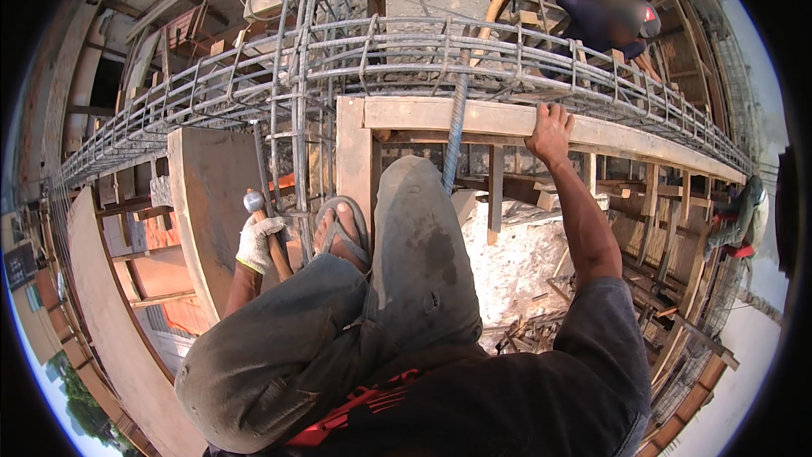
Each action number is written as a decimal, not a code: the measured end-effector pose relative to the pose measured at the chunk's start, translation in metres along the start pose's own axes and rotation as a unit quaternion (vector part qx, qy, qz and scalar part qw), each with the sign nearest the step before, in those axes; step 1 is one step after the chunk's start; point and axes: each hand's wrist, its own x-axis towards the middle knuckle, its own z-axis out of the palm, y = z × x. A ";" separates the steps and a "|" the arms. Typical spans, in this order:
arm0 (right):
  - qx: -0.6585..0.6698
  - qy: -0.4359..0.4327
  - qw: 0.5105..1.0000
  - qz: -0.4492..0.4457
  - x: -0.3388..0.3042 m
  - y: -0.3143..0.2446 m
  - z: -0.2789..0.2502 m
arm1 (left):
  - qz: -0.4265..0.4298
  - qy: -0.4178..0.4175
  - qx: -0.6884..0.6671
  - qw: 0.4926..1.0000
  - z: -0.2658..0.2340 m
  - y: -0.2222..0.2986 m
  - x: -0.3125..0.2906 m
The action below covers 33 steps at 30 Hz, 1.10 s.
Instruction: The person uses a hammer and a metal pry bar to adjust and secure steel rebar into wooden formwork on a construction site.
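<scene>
My left hand (255, 244), in a white work glove, is closed around the wooden handle of a hammer (278, 256). Its rounded metal head (253, 200) points up, beside my sandalled foot (342, 233). Bare, my right hand (551, 134) grips the top edge of a long wooden formwork beam (461, 115), fingers folded over its far side. Just beyond the beam runs a cage of steel rebar (381, 55). A ribbed blue-and-grey rod (455, 131) slants past the beam, its lower end hidden behind my raised knee.
A co-worker (605, 21) reaches toward a yellowish curved pipe (493, 13) beyond the rebar. Another person (740, 220) is at the far right. Upright formwork panels (211, 211) stand on the left. Below lie pale rubble (516, 262) and scattered wood scraps; there is a deep drop.
</scene>
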 end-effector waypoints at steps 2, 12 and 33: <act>-0.004 0.005 1.000 -0.002 0.000 0.002 0.000 | 0.002 -0.006 -0.010 1.000 0.009 0.003 -0.006; -0.033 0.057 0.998 -0.021 -0.001 0.005 0.013 | 0.035 -0.015 0.025 0.999 0.024 0.005 -0.017; 0.009 0.059 0.998 -0.012 -0.005 0.007 0.009 | 0.045 0.026 0.042 0.998 0.037 0.001 -0.024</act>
